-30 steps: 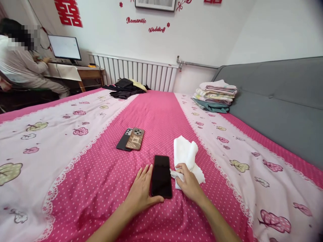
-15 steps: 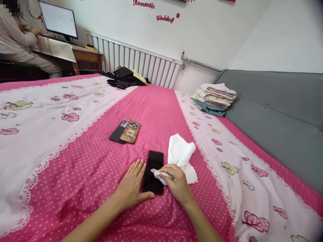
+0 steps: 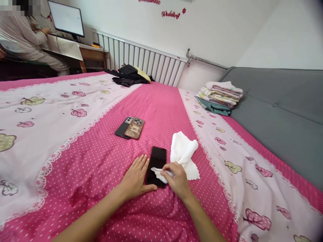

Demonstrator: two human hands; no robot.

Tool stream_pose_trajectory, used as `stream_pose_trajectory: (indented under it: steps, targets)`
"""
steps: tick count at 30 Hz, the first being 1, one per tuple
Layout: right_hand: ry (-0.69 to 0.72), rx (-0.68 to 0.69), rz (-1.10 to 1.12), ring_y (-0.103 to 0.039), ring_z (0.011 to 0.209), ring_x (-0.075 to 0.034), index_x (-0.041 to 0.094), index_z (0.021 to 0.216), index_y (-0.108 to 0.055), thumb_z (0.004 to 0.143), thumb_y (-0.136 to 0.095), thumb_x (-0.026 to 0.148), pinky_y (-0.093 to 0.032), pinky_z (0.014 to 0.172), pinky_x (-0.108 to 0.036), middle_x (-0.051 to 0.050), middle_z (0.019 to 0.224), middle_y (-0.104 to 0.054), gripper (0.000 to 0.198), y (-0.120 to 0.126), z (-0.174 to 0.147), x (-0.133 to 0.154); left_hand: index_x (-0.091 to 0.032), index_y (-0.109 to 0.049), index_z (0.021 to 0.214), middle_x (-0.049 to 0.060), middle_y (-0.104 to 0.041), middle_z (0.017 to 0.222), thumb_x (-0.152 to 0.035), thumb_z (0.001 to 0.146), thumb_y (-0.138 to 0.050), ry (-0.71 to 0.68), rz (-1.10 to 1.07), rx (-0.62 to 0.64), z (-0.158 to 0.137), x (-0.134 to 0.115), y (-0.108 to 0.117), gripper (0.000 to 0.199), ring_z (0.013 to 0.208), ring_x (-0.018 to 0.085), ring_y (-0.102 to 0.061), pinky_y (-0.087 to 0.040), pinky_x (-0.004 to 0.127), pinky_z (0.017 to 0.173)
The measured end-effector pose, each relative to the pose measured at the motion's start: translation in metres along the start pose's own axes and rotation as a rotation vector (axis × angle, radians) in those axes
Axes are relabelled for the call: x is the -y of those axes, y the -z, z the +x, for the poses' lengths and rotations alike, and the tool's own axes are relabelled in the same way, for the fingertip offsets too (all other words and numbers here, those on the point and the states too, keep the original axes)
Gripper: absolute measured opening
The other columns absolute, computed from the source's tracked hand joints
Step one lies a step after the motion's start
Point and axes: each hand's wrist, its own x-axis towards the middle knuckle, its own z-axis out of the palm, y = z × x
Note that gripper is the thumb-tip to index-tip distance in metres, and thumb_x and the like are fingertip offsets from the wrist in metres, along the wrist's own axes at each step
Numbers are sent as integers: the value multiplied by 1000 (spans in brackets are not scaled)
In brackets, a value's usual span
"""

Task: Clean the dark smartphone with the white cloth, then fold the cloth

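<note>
A black smartphone (image 3: 158,156) lies face up on the pink dotted bedspread (image 3: 101,208). Along its left edge my left hand (image 3: 136,176) rests flat with fingers stretched out, the thumb at the phone's lower edge. My right hand (image 3: 178,179) pinches a small white cloth (image 3: 159,174) over the lower part of the screen. A larger white cloth (image 3: 183,148) lies crumpled just right of the phone, partly behind my right hand. Farther off, a phone in a brown patterned case (image 3: 135,129) overlaps a dark phone (image 3: 121,129), both with camera side up.
Dark folded clothes (image 3: 128,75) lie at the far side of the bed. A stack of folded fabrics (image 3: 219,95) sits by the grey headboard (image 3: 277,94). At the back left, a person (image 3: 27,40) sits at a desk with a monitor (image 3: 67,20). A radiator (image 3: 141,55) lines the wall.
The whole view has shifted slightly, so things sit a little farther right. The pinched cloth still touches the screen, its end a little more spread out. My left hand stays flat beside the phone.
</note>
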Motion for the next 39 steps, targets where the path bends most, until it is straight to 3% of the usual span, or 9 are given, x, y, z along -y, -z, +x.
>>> stream_pose_trajectory:
  steps: [9,12,15,20,30,34,39]
  targets:
    - [37,31,-43,-55,77,-16,21,76,-63,79,-59,20,-35,75,-30,0,75,-65,5,4,1,5,1,-22,139,24,-14,146,-81,67,-34,33,-10,104,-1,-3,6,110,136,34,-10,-15,46,111]
    - [70,127,-44,-56,79,-17,22,81,-66,79,-62,28,-35,76,-31,-1,79,-68,7,10,1,6,1,-24,139,24,-16,146,-82,66,-35,42,-2,104,-1,-3,7,111,136,34,-12,-16,46,110]
    - [84,217,-25,-57,83,-20,22,87,-69,68,-73,33,-37,77,-32,-2,87,-69,22,18,1,6,1,-25,138,24,-17,145,-82,66,-35,38,10,95,-1,-2,7,110,135,35,-13,-17,47,110]
    - [59,280,23,-56,90,-20,25,94,-71,71,-68,20,-38,81,-32,-3,95,-67,24,22,-1,4,2,-25,138,24,-17,145,-81,67,-35,38,10,105,-2,0,10,110,135,36,-14,-19,50,109]
    - [46,227,41,-56,87,-18,26,89,-72,76,-61,14,-38,80,-30,-2,90,-67,21,8,-2,2,-2,-26,139,24,-17,144,-81,67,-34,27,15,110,-2,3,10,107,134,36,-14,-19,51,108]
    - [42,219,31,-56,86,-17,27,87,-73,76,-62,15,-38,79,-30,-1,89,-67,19,8,0,4,-9,-26,140,21,-20,144,-79,69,-37,-12,14,66,-3,7,7,100,134,37,-17,-22,53,106]
    - [48,187,34,-57,86,-17,29,84,-73,76,-64,16,-39,79,-31,0,87,-67,19,7,0,5,-7,-28,139,23,-20,143,-80,69,-35,-9,37,91,-2,6,10,102,133,38,-18,-23,54,106]
